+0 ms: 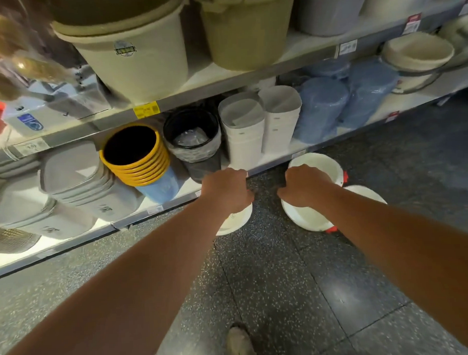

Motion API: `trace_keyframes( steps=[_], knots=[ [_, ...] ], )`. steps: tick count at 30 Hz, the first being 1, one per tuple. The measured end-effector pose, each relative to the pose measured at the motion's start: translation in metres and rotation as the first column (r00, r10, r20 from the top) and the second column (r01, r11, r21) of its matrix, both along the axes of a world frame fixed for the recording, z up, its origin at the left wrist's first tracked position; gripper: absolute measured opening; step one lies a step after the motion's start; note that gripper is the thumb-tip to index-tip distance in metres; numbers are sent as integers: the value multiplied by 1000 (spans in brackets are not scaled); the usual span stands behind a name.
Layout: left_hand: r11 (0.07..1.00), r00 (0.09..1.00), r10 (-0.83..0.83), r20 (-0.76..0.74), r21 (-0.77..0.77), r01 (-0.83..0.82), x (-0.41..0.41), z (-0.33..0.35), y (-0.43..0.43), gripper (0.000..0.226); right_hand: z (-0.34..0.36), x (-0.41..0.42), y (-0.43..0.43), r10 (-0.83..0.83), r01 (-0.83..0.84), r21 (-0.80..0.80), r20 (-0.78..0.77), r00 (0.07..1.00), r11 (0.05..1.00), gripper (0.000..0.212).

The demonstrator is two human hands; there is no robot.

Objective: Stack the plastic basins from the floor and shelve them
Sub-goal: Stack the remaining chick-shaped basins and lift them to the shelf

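Single head cam, wide-angle, aimed fwd & down, floor (299, 281) below, low shelf (69, 245) close ahead-left.

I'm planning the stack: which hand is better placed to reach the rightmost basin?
Right. The right hand grips the middle basin, beside the rightmost basin; the left hand holds the left basin, farther off.

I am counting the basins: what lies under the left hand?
Under the left hand only part of one white basin shows. The hand covers the rest, so its inside and any basin nested in it cannot be seen.
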State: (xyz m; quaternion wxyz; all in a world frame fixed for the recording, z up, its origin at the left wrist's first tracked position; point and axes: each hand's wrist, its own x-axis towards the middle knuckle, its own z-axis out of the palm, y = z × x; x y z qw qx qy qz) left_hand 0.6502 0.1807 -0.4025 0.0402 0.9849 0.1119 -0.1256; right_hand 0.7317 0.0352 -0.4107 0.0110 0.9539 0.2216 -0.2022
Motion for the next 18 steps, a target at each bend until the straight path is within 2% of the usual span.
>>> trace_keyframes(
  steps=[5, 8, 11, 15, 18],
  knots=[
    [999, 1000, 13, -24, -46, -14, 16, -56, 32, 46, -55, 23, 30, -7, 7, -7, -25, 1000, 1000, 49],
    [998, 997, 40, -70, -51, -44, 23, -100, 45, 48, -99, 33, 42, 1, -1, -5, -47, 999, 1000, 45],
    [995, 992, 84, -97, -38, -88, 39, -159, 54, 49, -158, 51, 58, 10, -10, 10, -58, 998, 1000, 41],
    [990, 986, 129, -104, -42, -134, 62, -247, 57, 41, -250, 76, 73, 45, -43, 18, -70, 997, 999, 49],
    [982, 977, 178, -115, -41, -184, 81, -324, 57, 40, -326, 94, 80, 105, -105, 9, -59, 993, 994, 42]
  ],
)
